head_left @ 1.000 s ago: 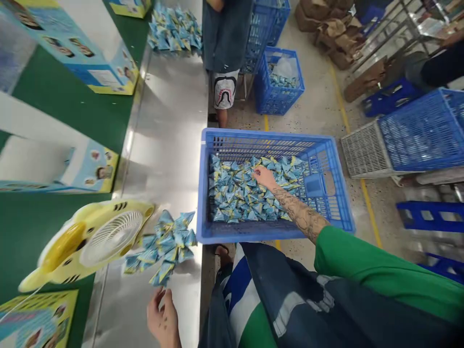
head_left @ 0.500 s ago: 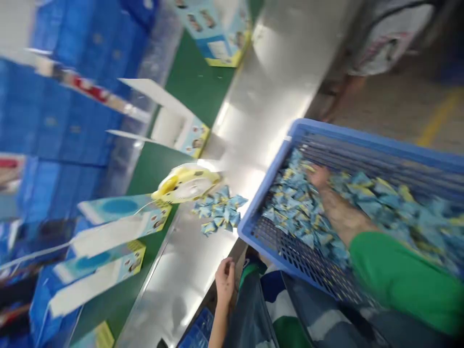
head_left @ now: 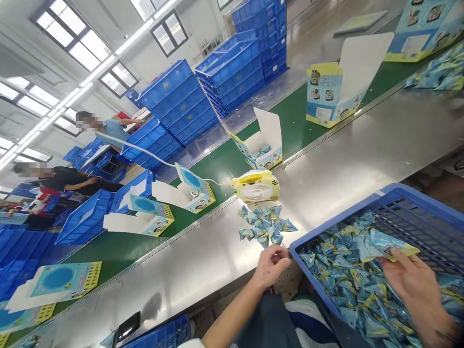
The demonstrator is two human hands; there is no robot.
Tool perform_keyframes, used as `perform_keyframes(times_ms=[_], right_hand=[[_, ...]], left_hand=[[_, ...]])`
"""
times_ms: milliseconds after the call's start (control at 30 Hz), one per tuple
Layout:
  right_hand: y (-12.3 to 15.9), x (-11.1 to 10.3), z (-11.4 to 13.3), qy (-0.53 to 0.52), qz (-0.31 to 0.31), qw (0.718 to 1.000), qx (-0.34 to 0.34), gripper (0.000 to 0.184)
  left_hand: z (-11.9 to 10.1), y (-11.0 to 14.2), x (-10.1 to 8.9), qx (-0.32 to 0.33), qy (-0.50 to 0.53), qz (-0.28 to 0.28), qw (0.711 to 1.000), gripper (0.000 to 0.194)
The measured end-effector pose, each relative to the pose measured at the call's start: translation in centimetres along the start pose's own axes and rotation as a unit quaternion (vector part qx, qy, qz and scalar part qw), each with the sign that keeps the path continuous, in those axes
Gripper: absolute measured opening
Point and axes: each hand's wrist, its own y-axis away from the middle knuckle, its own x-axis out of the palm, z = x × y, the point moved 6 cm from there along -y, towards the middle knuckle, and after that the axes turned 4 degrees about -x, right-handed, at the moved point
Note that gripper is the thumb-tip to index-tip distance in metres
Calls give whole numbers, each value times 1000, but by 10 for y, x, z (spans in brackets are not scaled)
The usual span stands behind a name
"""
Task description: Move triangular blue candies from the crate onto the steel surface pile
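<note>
My right hand (head_left: 413,280) holds a blue and yellow foil packet (head_left: 386,244) pinched between thumb and fingers, above the near part of a blue plastic crate (head_left: 333,222). Many small triangular packets (head_left: 366,295) of the same colours fill the crate. My left hand (head_left: 271,266) hangs at the steel table's edge beside the crate's corner, fingers loosely curled, thumb apart, nothing in it. Just beyond it lies a small pile of triangular packets (head_left: 264,224) on the metal. Behind that pile stands a yellow and white animal-faced fan (head_left: 256,187) with a white cord.
Open printed cartons (head_left: 328,94) stand along a green conveyor belt (head_left: 217,166) behind the steel ledge (head_left: 181,256). A black phone-like object (head_left: 128,327) lies at the ledge's near edge. Stacked blue crates (head_left: 174,104) and two seated people (head_left: 112,130) are farther back.
My right hand has come up from among the packets with one packet in its fingers. The view has swung up and levelled, showing more of the room. My left hand is nearer the small pile.
</note>
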Motion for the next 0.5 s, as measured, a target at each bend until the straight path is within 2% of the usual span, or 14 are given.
perform_keyframes(times_ms=[67,100,133,167,200,267,333,400,433,467,500], right_hand=[[58,40,6,10,67,998,4,22],[89,62,8,25,108,994,11,24],[119,85,8,41,151,987,22,25],[145,106,9,55,195,979,32,27],[167,124,12,63,229,971,34,28],[190,146,32,50,243,969,1,32],[195,148,73,-1,200,977,-76,37],[200,135,127,-70,125,971,-194,43],[207,128,153,-100,97,956,-259,44],[217,125,176,-117,88,936,-320,43],[230,126,194,-118,95,914,-378,42]], left_hand=[[-18,-13,27,-1,70,91,993,83],[-27,-18,36,5,106,133,985,94],[-36,-21,38,18,139,157,978,97],[-45,-21,34,37,166,162,972,90],[-52,-19,22,60,188,147,969,76],[-65,-1,-25,109,214,76,968,48],[-78,26,-93,160,244,4,956,31],[-98,50,-170,236,295,-52,924,30],[-109,57,-205,282,322,-71,901,34],[-121,63,-237,338,331,-98,875,38],[-135,67,-258,402,279,-105,866,41]])
